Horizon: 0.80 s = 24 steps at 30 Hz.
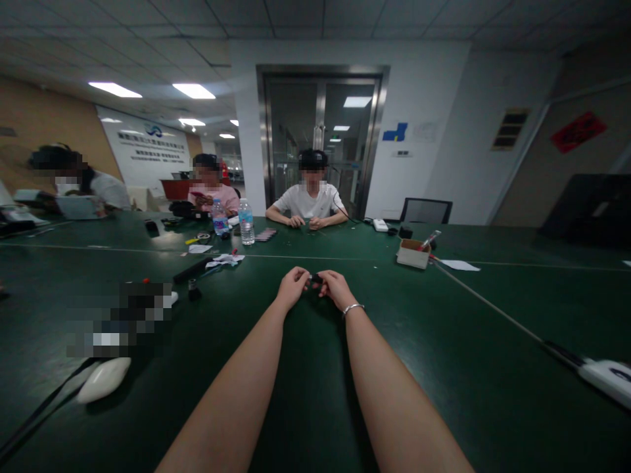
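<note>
Nearly closed, the left hand point(292, 286) and right hand point(336, 288) pinch a small dark object point(316, 278) between them over the green table point(315, 394) (details indistinct); light, steady pressure should serve best.

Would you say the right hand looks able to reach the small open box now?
Probably yes: nothing bulky stands between the right hand and the open box, though that hand holds a small black object.

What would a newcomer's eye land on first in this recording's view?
Probably the left hand and right hand, meeting at a small dark object above the green table. Next, the silver bracelet on the right wrist, then the person in a white shirt opposite, before the glass doors.
</note>
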Each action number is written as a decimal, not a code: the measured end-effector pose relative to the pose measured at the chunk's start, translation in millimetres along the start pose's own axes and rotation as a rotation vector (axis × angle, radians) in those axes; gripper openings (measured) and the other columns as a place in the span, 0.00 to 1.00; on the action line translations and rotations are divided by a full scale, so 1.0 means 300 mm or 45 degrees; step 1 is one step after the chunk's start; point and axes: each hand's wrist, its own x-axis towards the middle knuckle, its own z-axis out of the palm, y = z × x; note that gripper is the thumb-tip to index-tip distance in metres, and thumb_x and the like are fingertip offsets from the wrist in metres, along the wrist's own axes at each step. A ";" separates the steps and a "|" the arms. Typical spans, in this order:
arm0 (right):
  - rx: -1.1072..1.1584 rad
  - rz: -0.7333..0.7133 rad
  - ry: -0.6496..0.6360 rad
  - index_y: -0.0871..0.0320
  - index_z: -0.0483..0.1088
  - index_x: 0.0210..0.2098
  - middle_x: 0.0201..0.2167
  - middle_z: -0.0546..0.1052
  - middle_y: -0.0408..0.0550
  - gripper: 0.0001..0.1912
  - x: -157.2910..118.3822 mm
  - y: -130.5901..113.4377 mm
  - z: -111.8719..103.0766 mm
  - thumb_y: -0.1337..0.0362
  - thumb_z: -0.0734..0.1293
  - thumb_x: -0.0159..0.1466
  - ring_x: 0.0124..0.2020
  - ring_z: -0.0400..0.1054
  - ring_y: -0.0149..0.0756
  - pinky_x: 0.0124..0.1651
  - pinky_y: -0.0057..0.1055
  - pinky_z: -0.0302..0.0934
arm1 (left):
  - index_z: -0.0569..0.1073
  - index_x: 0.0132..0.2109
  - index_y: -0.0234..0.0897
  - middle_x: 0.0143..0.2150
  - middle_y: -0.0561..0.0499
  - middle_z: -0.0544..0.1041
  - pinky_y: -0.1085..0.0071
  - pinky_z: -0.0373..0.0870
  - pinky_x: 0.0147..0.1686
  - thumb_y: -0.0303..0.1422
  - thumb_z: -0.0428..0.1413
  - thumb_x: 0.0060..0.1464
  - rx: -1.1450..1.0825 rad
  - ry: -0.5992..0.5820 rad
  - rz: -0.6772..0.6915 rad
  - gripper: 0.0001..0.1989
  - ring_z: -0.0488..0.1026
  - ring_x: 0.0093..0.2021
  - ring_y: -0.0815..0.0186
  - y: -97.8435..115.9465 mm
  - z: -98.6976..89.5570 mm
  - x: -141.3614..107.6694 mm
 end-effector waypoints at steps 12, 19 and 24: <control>0.021 0.000 0.006 0.62 0.68 0.31 0.17 0.73 0.43 0.04 -0.006 -0.004 0.003 0.66 0.65 0.58 0.11 0.60 0.23 0.16 0.21 0.62 | 0.72 0.43 0.35 0.40 0.46 0.75 0.77 0.65 0.25 0.31 0.53 0.50 0.067 0.015 -0.030 0.12 0.73 0.34 0.67 0.022 -0.003 -0.012; 0.005 -0.008 0.013 0.62 0.68 0.31 0.17 0.73 0.44 0.04 -0.002 -0.001 -0.001 0.66 0.65 0.58 0.11 0.61 0.24 0.16 0.22 0.62 | 0.72 0.40 0.35 0.33 0.48 0.76 0.75 0.64 0.25 0.37 0.48 0.55 0.020 -0.011 -0.137 0.13 0.72 0.28 0.69 0.012 0.001 -0.002; -0.003 -0.011 0.000 0.62 0.69 0.32 0.18 0.74 0.45 0.06 0.002 0.004 -0.005 0.65 0.65 0.58 0.12 0.62 0.24 0.17 0.22 0.63 | 0.71 0.45 0.36 0.42 0.46 0.75 0.77 0.65 0.26 0.27 0.50 0.50 0.005 0.013 -0.144 0.14 0.73 0.34 0.69 0.014 -0.004 0.000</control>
